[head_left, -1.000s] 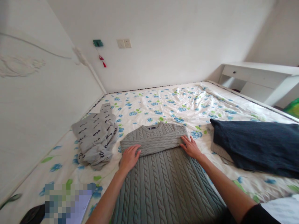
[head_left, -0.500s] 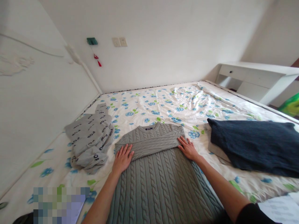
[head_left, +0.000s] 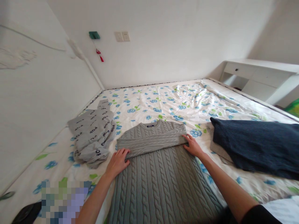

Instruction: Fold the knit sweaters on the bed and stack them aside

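A grey cable-knit sweater point(head_left: 161, 183) lies spread on the bed before me, neckline away from me. Its sleeves point(head_left: 151, 143) are laid flat across the chest. My left hand point(head_left: 118, 161) touches the left side of the sweater just below the sleeve fold, fingers bent, with the thumb apart from them. At the opposite edge, my right hand point(head_left: 192, 146) rests its fingertips on the sleeve end, thumb and fingers apart. What lies under the fingertips of both hands is partly hidden.
A crumpled grey garment with black lettering point(head_left: 93, 133) lies to the left. Dark blue clothing point(head_left: 254, 146) sits on the right, over a greyish knit piece point(head_left: 220, 152). The bed has a floral sheet point(head_left: 144, 102). A white desk point(head_left: 259, 77) stands beyond the right edge.
Both hands have shifted from lying flat on the folded sleeves to the sweater's sides, with fingers more bent. The left hand moved slightly towards me. The camera view tilted a little.
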Demonstrator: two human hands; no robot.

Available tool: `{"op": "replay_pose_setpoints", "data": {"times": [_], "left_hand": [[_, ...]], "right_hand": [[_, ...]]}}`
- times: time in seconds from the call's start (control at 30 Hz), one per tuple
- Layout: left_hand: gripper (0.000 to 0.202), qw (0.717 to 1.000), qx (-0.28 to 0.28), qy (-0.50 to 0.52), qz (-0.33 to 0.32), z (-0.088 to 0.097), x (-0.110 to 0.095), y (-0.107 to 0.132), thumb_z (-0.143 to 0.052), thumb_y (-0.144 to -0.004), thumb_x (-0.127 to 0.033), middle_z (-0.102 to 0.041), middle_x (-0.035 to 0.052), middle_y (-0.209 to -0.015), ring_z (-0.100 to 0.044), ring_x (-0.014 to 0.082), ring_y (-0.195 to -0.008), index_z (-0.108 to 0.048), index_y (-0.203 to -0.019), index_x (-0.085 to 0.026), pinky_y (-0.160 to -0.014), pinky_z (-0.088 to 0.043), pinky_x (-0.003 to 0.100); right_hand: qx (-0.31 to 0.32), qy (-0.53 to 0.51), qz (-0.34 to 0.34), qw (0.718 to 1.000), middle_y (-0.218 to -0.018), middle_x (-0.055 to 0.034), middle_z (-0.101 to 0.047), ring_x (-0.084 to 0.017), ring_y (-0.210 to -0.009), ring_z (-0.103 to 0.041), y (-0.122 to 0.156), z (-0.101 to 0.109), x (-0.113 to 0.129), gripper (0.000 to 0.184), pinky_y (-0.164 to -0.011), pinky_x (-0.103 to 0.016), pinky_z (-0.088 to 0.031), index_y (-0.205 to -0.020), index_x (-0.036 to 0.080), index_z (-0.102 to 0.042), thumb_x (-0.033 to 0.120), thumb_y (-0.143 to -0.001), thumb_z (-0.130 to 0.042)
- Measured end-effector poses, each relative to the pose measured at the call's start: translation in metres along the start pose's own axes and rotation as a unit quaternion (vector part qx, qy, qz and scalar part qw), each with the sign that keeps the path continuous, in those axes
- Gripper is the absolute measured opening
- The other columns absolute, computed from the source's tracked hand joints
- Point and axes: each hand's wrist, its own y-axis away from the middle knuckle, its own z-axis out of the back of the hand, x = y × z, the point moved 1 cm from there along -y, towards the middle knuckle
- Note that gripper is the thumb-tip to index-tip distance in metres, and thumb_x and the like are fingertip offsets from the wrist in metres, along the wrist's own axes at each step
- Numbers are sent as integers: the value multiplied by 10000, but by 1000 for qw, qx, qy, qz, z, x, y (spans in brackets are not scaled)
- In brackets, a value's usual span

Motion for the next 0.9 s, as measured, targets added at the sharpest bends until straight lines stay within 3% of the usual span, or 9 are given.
{"op": "replay_pose_setpoints", "data": {"times": [0.1, 0.2, 0.33, 0.5, 0.63, 0.7, 0.8, 0.83, 0.9], "left_hand": [[312, 999, -19, 7, 31, -3, 0, 2, -586, -890, -224, -690, 131, -1242, -620, 348, -1214, -693, -1182, -240, -1107, -473, 486], [321, 998, -35, 6, 57, -2, -1, 1, -560, -914, -207, -693, 122, -1223, -631, 339, -1196, -702, -1198, -260, -1087, -494, 472], [342, 997, -36, -23, 70, 8, -1, 1, -538, -887, -157, -694, 101, -1199, -648, 311, -1176, -702, -1163, -273, -1009, -534, 420], [213, 993, -35, -39, 107, 19, 16, 1, -548, -851, -230, -718, 96, -1101, -686, 326, -1088, -703, -996, -253, -908, -550, 415], [205, 989, 40, 120, 76, 14, 41, -3, -634, -733, -331, -758, 70, -1005, -707, 294, -1018, -724, -898, -250, -957, -549, 391], [345, 968, 24, 229, 101, 9, 54, -5, -644, -755, -492, -778, 75, -1043, -715, 287, -1017, -736, -970, -239, -956, -561, 391], [570, 919, -44, 326, 219, 4, 69, -4, -570, -778, -743, -766, 71, -927, -718, 270, -866, -690, -977, -223, -803, -583, 382], [605, 905, -49, 343, 245, 1, 72, -2, -562, -764, -794, -740, 53, -846, -700, 258, -791, -664, -946, -225, -730, -569, 364], [619, 902, -24, 359, 238, -3, 73, 1, -603, -726, -832, -676, 12, -727, -654, 229, -700, -624, -878, -232, -643, -513, 319]], "right_hand": [[2, -2, -12, 1000, -1731, -120, -376, -293, -1528, -485, 1, 4, 7, 719, -1288, -420, -374, -1627, 244, -516, 222, -911, -576], [9, 4, -21, 1000, -1723, -106, -408, -282, -1505, -517, 1, 5, 9, 687, -1285, -412, -377, -1636, 250, -513, 204, -951, -522], [18, 17, -13, 1000, -1735, -93, -396, -265, -1530, -485, 0, 1, 6, 682, -1300, -406, -345, -1671, 252, -462, 217, -990, -486], [27, 24, 15, 999, -1737, -104, -389, -296, -1568, -428, -2, -3, 3, 706, -1302, -451, -329, -1675, 281, -457, 222, -975, -524], [35, 9, 16, 999, -1740, -102, -382, -316, -1568, -424, -2, 0, 1, 741, -1297, -465, -336, -1670, 300, -466, 288, -942, -609], [35, 0, 15, 999, -1737, -101, -387, -327, -1563, -431, -2, 1, 0, 754, -1297, -468, -336, -1661, 305, -479, 333, -928, -655], [21, -24, 6, 999, -1712, -109, -429, -348, -1546, -453, -3, 2, 0, 724, -1296, -481, -340, -1619, 298, -547, 459, -929, -698], [12, -39, 2, 999, -1696, -115, -454, -345, -1533, -472, -4, 2, 0, 678, -1291, -479, -348, -1587, 286, -590, 501, -949, -675], [-14, -78, -6, 997, -1637, -124, -531, -316, -1480, -539, -7, 2, -1, 559, -1264, -450, -388, -1477, 254, -697, 531, -1009, -571]]}}
